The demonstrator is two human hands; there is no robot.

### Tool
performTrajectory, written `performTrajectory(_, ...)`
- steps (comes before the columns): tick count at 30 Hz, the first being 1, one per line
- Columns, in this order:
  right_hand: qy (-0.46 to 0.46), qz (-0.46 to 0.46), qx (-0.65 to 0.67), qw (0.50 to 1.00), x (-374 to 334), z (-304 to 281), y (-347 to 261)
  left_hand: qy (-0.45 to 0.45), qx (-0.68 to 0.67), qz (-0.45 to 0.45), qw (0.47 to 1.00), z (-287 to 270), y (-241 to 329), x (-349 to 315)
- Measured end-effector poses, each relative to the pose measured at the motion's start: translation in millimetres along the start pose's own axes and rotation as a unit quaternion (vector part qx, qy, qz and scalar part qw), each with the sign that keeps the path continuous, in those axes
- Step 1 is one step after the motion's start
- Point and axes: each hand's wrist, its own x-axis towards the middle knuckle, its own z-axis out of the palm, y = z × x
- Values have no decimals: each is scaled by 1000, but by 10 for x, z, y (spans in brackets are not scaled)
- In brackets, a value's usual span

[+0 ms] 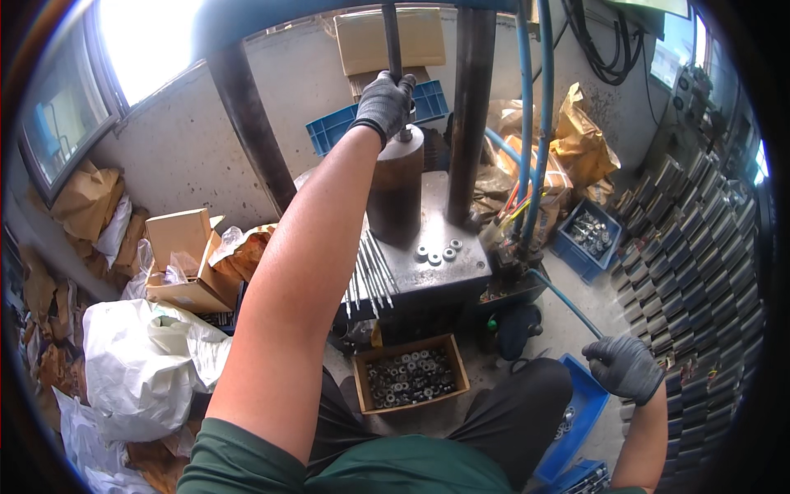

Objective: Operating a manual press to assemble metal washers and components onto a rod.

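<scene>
In a grey glove, my left hand (387,104) reaches up to the press and closes just below its dark vertical ram (392,45). What its fingers hold there is hidden. Directly beneath stands a thick metal cylinder (397,185), with a small metal piece (404,134) on its top. My right hand (624,368), gloved too, is closed at the end of a long blue lever (568,305). On the steel press table (432,214), several thin metal rods (372,276) lie under my left forearm. Several small metal rings (435,256) sit to their right.
A cardboard box (360,387) of small metal rings stands between my legs. Blue bins (583,403) (586,239) with metal parts are on the right, beside stacked dark metal pieces (691,280). Thick press columns (471,115) flank the cylinder. White sacks (136,362) and an opened carton (185,255) lie left.
</scene>
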Motion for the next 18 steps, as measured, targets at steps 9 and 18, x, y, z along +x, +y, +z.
performTrajectory(9, 86, 2, 59, 995, 62, -63, -89, 11, 45, 13, 999, 38, -95, 103)
performTrajectory(18, 481, -93, 53, 870, 1195, -650, 237, 21, 72, 20, 997, 53, -117, 131)
